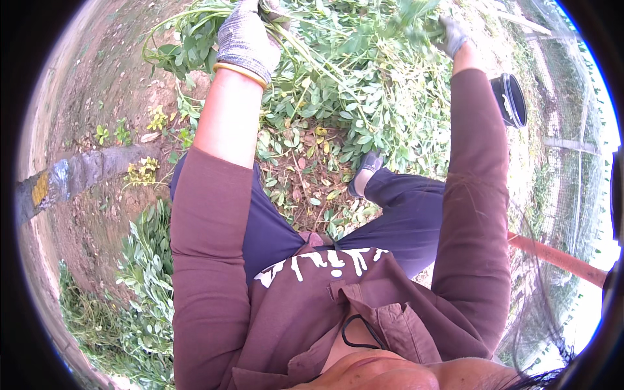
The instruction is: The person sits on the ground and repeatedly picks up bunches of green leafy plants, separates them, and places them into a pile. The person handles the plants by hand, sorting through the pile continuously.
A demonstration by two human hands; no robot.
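Note:
My left hand (248,44), in a grey-and-white knitted work glove with a yellow cuff, grips a bundle of green stems (287,41) near the top of the view. A leafy clump (192,48) hangs out to the left of that fist. Out to the upper right, my right hand (453,36), also gloved, is closed around another leafy bunch (414,22), which is blurred. Its fingertips are partly hidden. Between and below the hands spreads a thick layer of leafy plants (360,102) that look like peanut plants. Any roots on the held stems cannot be made out.
A black bucket (509,100) stands beside my right forearm. Netting (555,190) lines the right side, with a reddish pole (560,258) in front. A dark pole or pipe (97,170) lies at left on bare soil (87,234). More plants (146,273) lie lower left. My shoe (368,165) rests among leaves.

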